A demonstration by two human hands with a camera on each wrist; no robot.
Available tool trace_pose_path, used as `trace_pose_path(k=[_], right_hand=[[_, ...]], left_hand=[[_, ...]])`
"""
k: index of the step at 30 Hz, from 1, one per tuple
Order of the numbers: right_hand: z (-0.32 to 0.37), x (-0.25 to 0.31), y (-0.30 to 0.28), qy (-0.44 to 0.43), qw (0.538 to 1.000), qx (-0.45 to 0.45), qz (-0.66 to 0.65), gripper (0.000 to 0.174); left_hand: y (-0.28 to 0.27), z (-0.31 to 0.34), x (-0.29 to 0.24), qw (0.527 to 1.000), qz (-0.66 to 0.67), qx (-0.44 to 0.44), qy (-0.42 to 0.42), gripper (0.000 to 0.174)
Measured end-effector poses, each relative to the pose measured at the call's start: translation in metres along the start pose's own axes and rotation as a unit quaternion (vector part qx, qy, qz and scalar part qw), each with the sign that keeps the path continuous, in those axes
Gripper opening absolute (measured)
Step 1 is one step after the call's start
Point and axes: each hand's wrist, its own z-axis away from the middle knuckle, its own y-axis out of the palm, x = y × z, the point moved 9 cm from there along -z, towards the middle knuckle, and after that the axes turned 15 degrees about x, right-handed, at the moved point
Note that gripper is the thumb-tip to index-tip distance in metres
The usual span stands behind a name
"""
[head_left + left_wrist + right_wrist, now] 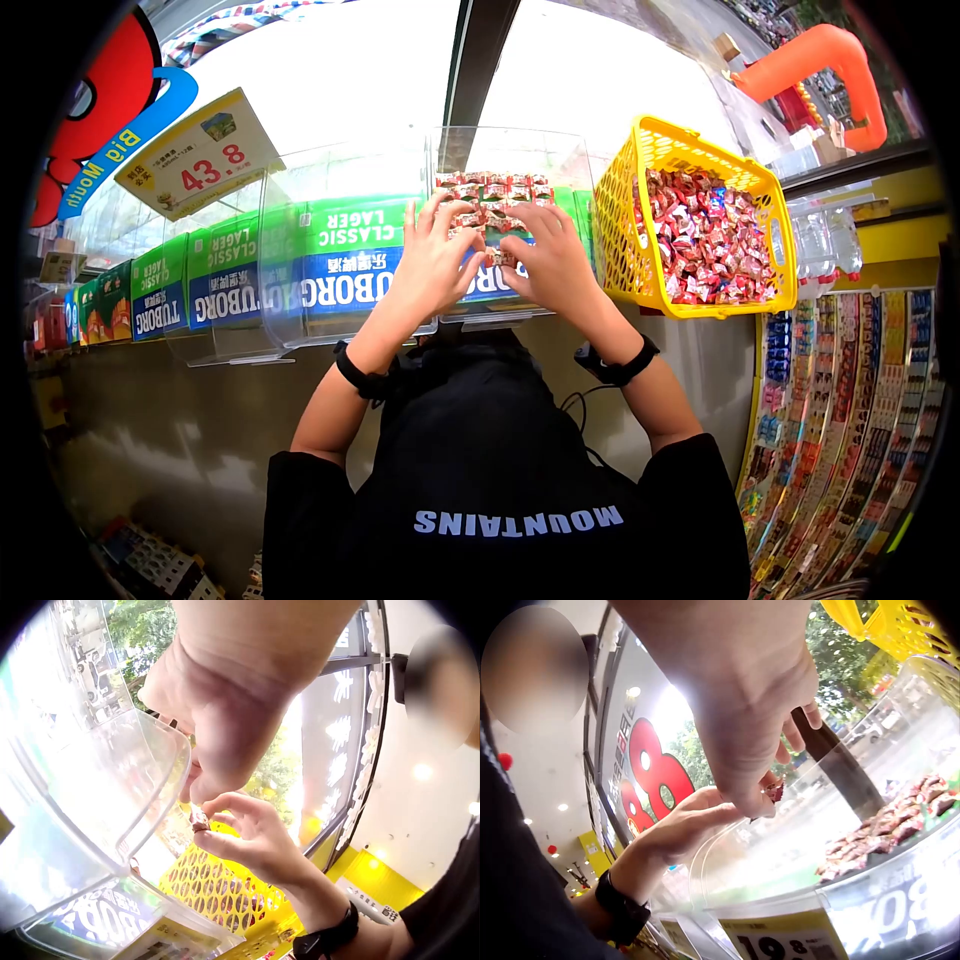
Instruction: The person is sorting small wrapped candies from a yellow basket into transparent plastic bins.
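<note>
Sweet: small red-and-white wrapped sweet (199, 819), up between both hands; looks light, wrapper probably crinkly and slippery, best taken by its ends.
Fingers: left hand (437, 262) and right hand (550, 262) pinch it, narrow.
Surface: clear plastic bin (510, 150), similar sweets (497, 190) in rows; yellow plastic basket (618, 230) beside.
Room: bright shop, big window (570, 60).

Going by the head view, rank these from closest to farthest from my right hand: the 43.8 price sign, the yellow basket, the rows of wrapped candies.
From your right hand:
1. Rows of wrapped candies: just beyond your fingers, in front of you.
2. Yellow basket: close by on your right.
3. 43.8 price sign: far over on your left.
</note>
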Motion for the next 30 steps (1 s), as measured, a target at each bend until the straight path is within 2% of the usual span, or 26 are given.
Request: trace_pose_path(k=[7,12,15,21,28,30], right_hand=[[-0.023,-0.035,0.058,0.043,0.989,0.119,0.076,0.016],[-0.037,-0.054,0.092,0.049,0.978,0.164,0.118,0.015],[-0.044,-0.061,0.108,0.068,0.965,0.222,0.122,0.016],[-0.049,-0.068,0.122,0.051,0.966,0.214,0.136,0.019],[-0.051,-0.077,0.136,0.088,0.951,0.264,0.134,0.024],[-0.05,-0.079,0.138,0.094,0.949,0.263,0.147,0.018]], left_hand=[[0.003,0.002,0.01,0.998,-0.032,-0.012,-0.045,0.036],[0.007,0.002,0.01,0.998,-0.032,-0.002,-0.055,0.041],[0.006,0.003,0.011,0.998,-0.022,-0.004,-0.054,0.043],[0.007,0.003,0.011,0.998,-0.016,-0.002,-0.055,0.045],[0.007,0.001,0.012,0.998,-0.024,0.002,-0.054,0.045],[0.008,0.001,0.012,0.998,-0.022,0.001,-0.052,0.044]])
